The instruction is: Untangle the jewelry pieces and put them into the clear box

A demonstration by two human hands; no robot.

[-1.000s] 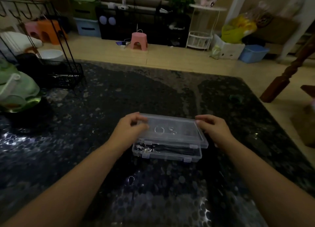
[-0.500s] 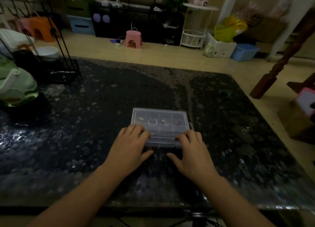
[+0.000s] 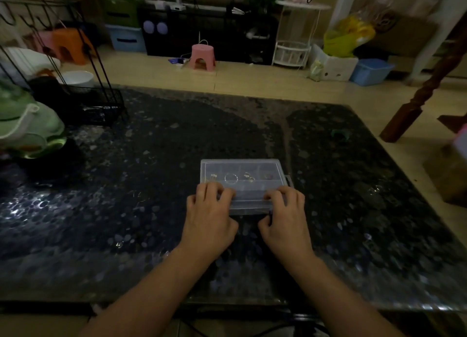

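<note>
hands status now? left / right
Left hand: fingers curled over the near edge of the clear box, gripping it.
Right hand: the same, gripping the box.

No text, label, brand, number or sign can be read anywhere; the picture is too dim and soft for lettering.

Dim, underlit room seen through a wide-angle lens
Pale glare speckles the glossy dark surface at left; straight lines bow near the edges; far corners look soft and murky
</note>
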